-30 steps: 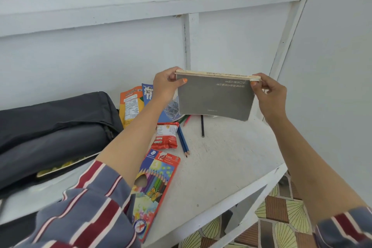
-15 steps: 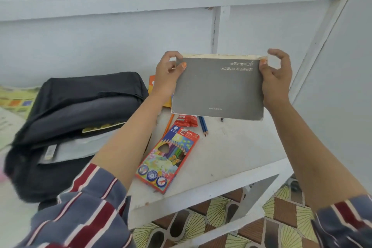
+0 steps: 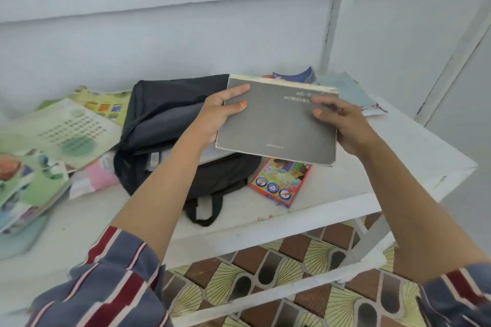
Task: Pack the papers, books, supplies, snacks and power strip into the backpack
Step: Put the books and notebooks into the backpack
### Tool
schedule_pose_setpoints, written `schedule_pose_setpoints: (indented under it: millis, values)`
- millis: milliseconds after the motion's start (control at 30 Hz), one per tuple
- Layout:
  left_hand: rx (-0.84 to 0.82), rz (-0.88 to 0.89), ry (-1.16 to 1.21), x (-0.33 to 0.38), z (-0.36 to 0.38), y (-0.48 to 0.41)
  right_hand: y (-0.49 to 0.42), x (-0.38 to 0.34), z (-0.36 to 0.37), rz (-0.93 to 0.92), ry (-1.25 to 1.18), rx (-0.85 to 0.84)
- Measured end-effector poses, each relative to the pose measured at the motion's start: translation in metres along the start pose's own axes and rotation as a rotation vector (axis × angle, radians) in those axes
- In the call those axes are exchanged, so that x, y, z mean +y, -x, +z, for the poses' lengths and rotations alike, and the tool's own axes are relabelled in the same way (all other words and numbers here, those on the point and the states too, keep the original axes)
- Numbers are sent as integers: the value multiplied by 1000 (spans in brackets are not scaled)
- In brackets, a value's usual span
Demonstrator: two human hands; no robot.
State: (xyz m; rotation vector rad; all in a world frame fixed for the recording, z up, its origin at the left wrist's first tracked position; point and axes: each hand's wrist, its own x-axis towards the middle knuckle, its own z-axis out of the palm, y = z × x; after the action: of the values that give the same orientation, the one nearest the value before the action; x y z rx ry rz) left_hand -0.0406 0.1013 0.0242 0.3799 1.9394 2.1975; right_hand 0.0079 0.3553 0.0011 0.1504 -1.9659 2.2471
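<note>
Book (image 3: 276,125): one, grey cover, worn pale page edge on the far side. We find it held off the table, tilted, over the right end of the backpack and the pencil box.
Left hand (image 3: 212,117): grasps the book's left edge, thumb and one finger laid on the cover.
Right hand (image 3: 342,125): grasps the right edge, thumb on the cover; the other fingers are too blurred for us to place.
Backpack (image 3: 164,114): black, lying on the table, mouth agape. We see grey lining and something pale within.
Pencil box (image 3: 279,183): colourful, flat on the table just beside the backpack, its far end hidden by the book.
Booklets (image 3: 61,130): green-printed, in a loose heap left of the backpack.
Blue packet (image 3: 295,77): behind the book, mostly hidden.
Table (image 3: 385,156): white, set against a white wall.
Sleeves (image 3: 106,287): striped blue-grey, red and white.
</note>
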Motion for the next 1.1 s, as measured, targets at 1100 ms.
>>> schedule_pose_setpoints:
  millis: [1100]
  values:
    - [-51,116,-1294,-8,-147,-6,39,52,122,335,-314,221]
